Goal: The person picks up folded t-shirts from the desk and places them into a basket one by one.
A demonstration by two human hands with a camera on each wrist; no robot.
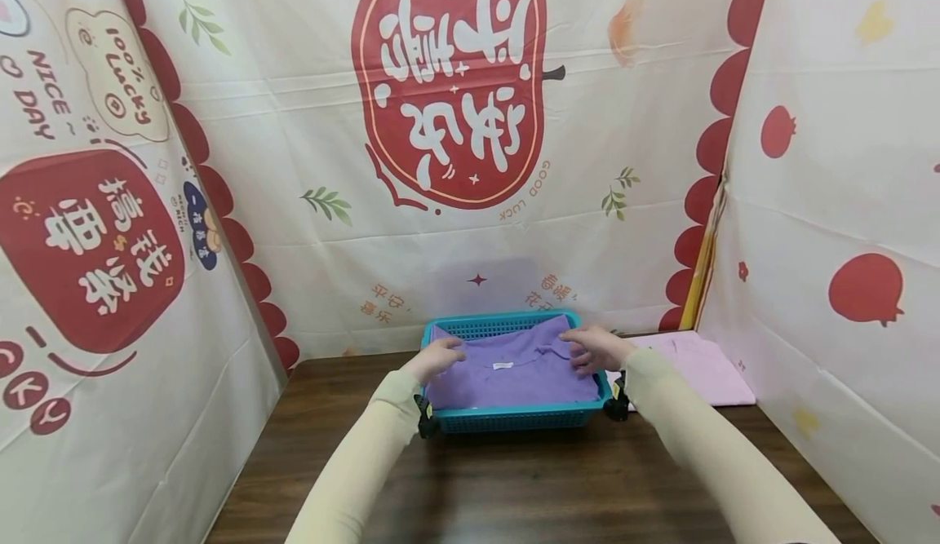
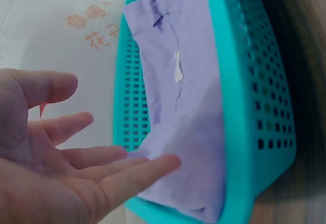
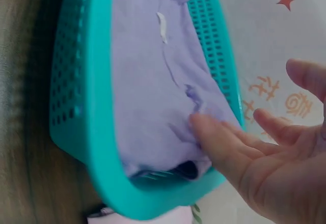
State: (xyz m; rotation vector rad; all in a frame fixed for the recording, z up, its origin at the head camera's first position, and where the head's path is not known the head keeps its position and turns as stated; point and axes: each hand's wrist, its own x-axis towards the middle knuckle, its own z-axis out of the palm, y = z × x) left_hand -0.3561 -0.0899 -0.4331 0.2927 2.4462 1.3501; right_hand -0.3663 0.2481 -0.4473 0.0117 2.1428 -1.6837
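Observation:
A purple shirt [image 1: 507, 377] with a white neck label lies folded inside a teal plastic basket [image 1: 514, 420], spread across most of its width. My left hand [image 1: 439, 358] is over the basket's left end, its fingers loosely extended by the cloth; in the left wrist view the fingertips [image 2: 170, 163] overlap the shirt's edge. At the right end, my right hand [image 1: 598, 348] has its fingers extended too, with the fingertips [image 3: 202, 124] right at the shirt's right part in the right wrist view. Neither hand grips anything.
A folded pink garment [image 1: 708, 373] lies on the brown wooden table [image 1: 514, 487], right of the basket. Printed white cloth walls [image 1: 294, 283] enclose the table at the back and both sides, and the basket stands close to the back one.

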